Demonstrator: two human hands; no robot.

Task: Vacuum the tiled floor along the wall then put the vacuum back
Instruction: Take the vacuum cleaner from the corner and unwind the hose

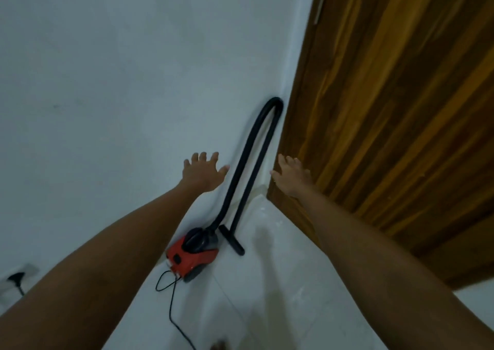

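A small red and black vacuum [193,256] sits on the white tiled floor [280,282] against the wall. Its black hose [250,157] loops up in the corner and comes down as a tube ending in a black nozzle [232,240] on the floor. My left hand [203,171] is stretched out with fingers spread, just left of the hose and holding nothing. On the other side of the hose, my right hand [292,175] is also spread and empty, in front of the wooden door's edge.
A wooden door [387,108] fills the right side, meeting the white wall [120,82] at the corner. The vacuum's black cord [173,304] trails across the floor. A black plug sits in a wall socket [16,278] at the lower left.
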